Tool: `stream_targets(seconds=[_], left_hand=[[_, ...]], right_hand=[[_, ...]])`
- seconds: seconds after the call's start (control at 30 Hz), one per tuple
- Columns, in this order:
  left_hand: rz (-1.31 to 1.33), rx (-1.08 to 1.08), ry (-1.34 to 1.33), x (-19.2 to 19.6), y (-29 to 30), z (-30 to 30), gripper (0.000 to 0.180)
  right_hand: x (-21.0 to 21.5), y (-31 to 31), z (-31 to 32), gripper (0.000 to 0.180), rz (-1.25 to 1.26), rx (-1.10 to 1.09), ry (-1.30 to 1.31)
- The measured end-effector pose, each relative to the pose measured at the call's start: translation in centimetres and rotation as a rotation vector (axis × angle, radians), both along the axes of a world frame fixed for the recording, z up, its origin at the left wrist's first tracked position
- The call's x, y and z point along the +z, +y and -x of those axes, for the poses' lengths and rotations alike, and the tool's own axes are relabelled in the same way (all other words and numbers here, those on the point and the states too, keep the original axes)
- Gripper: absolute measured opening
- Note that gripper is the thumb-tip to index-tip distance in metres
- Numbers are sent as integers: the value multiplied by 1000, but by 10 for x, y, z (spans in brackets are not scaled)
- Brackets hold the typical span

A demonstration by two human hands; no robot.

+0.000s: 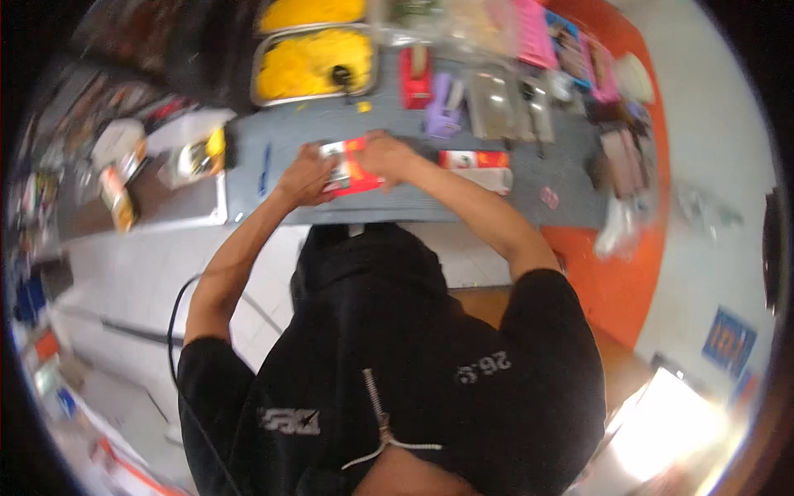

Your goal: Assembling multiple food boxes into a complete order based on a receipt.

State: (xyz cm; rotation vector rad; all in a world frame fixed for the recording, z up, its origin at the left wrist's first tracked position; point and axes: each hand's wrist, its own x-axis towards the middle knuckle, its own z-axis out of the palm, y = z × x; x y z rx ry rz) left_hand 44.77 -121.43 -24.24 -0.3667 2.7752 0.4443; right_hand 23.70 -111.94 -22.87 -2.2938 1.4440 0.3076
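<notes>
Red and white packet (354, 169): held flat on the grey counter (496, 198) near its front edge, gripped at its left end by the left hand (308, 175) and at its top right by the right hand (387, 157), fingers closed on it. Steel tray of yellow food (313, 64), red tape dispenser (416, 76) and blue pen (265, 169) are set nearby.

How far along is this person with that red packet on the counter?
Seemingly midway. Already laid aside: a similar red and white packet on the grey counter. In hand: the left hand and right hand both grip a red packet; whether it is open is too blurred to tell. What remains cannot be judged from here.
</notes>
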Motion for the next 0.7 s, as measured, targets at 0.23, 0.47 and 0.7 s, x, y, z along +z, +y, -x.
stream_targets(seconds=[0.23,0.47,0.7], left_hand=[[221,-180,80,-27,-14,-35,75],[338,-145,7,-20,11,-24,85],[221,-117,119,-44,20,-30,76]], right_hand=[[-11,-6,4,92,13,33,-132],[-45,35,1,83,97,-30,-49],[-56,75,-11,76,334,-312,-281]])
